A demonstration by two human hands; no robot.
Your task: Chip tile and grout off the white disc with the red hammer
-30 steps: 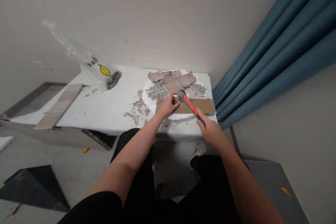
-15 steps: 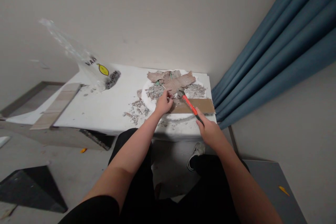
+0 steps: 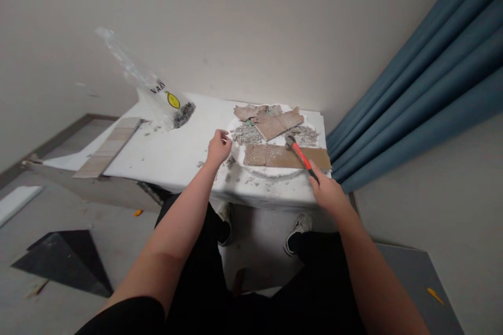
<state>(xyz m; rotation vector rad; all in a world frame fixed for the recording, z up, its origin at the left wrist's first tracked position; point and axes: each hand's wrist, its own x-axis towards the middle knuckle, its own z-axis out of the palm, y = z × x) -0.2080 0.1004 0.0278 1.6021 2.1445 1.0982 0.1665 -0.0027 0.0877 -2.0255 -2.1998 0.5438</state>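
My right hand (image 3: 327,188) is wrapped round the black end of a hammer (image 3: 302,156) with a red handle. The dark hammer head rests near the top edge of a flat brown strip (image 3: 288,157), perhaps cardboard or board. My left hand (image 3: 219,147) hovers at the left side of a round white plate (image 3: 275,171), its fingers loosely bent and apart, with nothing visible in them. Crumbled grey rubble (image 3: 245,135) and torn brown pieces (image 3: 281,122) lie on the plate behind the strip.
On the left of the white-covered table (image 3: 168,152) stand a clear plastic bag (image 3: 157,97) with dark contents and a striped board (image 3: 110,147). A blue curtain (image 3: 412,73) hangs at the right. Black sheets (image 3: 66,261) lie on the floor.
My left hand has moved left, off the brown strip. The hammer stays near the strip in my right hand. The camera view has shifted slightly left.
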